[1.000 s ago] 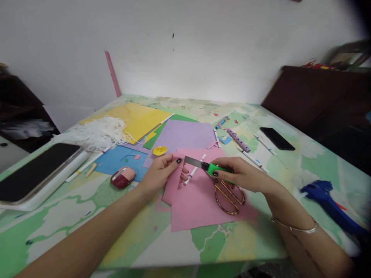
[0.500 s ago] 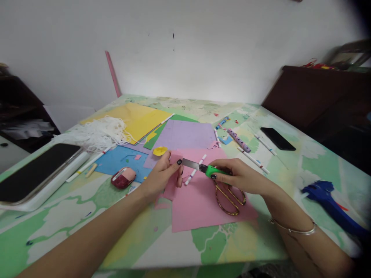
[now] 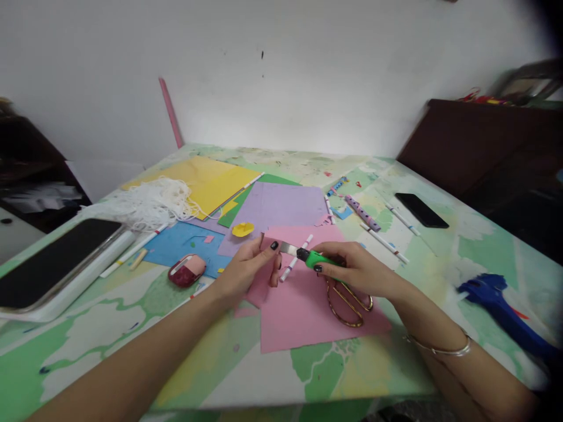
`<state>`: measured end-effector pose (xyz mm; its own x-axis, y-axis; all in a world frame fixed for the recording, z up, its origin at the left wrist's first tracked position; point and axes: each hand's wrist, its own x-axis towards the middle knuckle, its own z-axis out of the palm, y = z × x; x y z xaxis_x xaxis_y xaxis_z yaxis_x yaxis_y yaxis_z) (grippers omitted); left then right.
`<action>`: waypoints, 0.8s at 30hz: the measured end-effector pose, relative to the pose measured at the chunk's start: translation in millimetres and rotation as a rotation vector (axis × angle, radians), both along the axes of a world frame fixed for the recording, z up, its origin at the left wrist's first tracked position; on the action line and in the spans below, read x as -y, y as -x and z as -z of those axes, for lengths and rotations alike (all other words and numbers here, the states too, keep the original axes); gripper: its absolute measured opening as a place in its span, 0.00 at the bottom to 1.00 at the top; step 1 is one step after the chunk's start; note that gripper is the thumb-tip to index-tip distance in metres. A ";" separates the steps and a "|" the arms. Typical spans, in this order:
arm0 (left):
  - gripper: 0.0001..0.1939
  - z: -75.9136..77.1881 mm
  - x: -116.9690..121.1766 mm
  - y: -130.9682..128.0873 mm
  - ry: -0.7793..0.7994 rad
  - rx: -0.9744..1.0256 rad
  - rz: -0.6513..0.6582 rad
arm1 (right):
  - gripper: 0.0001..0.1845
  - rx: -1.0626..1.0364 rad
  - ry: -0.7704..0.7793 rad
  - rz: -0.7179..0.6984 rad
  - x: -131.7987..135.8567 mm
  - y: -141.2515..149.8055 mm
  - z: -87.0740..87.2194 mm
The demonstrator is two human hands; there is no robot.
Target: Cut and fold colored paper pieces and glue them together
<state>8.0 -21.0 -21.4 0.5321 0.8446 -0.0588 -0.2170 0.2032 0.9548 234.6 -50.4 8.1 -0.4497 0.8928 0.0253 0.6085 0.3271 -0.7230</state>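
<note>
My left hand (image 3: 251, 264) pinches a small pink piece of craft sheet (image 3: 259, 285) between thumb and fingers. A green utility knife (image 3: 317, 259) is gripped in my right hand (image 3: 358, 268), its blade pointing left and the tip meeting the piece at my left thumb. Beneath both hands lies a larger pink sheet (image 3: 299, 328). On it rest a white marker (image 3: 297, 258) and gold-handled scissors (image 3: 347, 310), whose blades are hidden under my right hand. A yellow round cutout (image 3: 243, 230) sits just beyond my left hand.
Purple (image 3: 285, 202), yellow (image 3: 211, 176) and blue sheets (image 3: 171, 249) spread behind, beside white string (image 3: 153, 202). At left are a phone (image 3: 57, 258) and an earbud case (image 3: 187, 270). A black phone (image 3: 421, 210) and blue glue gun (image 3: 501, 305) lie right.
My right hand and the knife have shifted slightly left, and less of the blade shows beside my left thumb. The pink piece has tilted a little in my left hand.
</note>
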 end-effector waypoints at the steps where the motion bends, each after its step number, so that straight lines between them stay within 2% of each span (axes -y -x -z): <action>1: 0.10 -0.1 -0.7 0.2 0.002 -0.019 -0.008 | 0.09 -0.012 -0.006 0.009 0.1 0.2 0.2; 6: 0.12 -1.3 -0.9 1.9 -0.004 -0.088 0.011 | 0.10 -0.036 -0.028 0.046 0.5 1.3 0.3; 12: 0.12 -1.6 3.3 1.4 0.059 -0.108 0.112 | 0.10 -0.062 -0.070 0.034 1.3 4.3 1.3; 17: 0.13 -1.8 4.3 1.3 0.107 -0.111 0.082 | 0.10 -0.061 -0.088 0.058 1.3 1.2 2.2; 24: 0.12 -2.8 1.3 1.8 0.092 -0.116 0.092 | 0.12 -0.086 -0.099 0.077 1.7 1.3 2.1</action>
